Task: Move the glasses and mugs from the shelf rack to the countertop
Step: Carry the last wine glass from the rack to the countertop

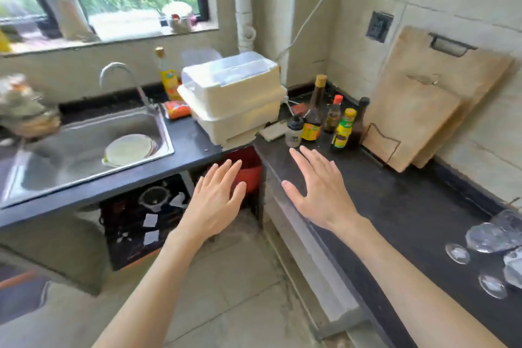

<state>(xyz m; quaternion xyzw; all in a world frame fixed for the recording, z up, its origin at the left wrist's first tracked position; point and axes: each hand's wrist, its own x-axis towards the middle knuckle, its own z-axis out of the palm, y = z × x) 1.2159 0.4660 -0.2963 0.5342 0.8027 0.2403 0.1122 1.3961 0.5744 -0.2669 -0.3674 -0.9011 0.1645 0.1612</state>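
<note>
Closest to us are two bare arms reaching forward. The left hand [216, 200] is spread flat with its fingers apart, and it holds nothing. It hangs in the air over the floor, in front of a red bucket [248, 168] that sits under the bench. The right hand [319, 192] is also flat with its fingers apart and empty. It hovers just over the near edge of the dark bench [395, 206].

At the right edge, on the bench, some clear glasses [493, 237] show. They are blurry, so it is hard to count them or tell how they lie. It looks like these have already been moved, so part of the job seems done.

A bit farther back stand some sauce bottles [343, 128] and two wooden cutting boards [418, 110] leaning on the wall. To the left is a white plastic box with a clear lid [231, 93]. The sink [84, 150] has a plate [130, 148] in it.

No shelf rack can be seen, and no mugs either. So we cannot tell how many glasses and mugs are left to carry. With both hands empty, the next step is probably to go back for more.
</note>
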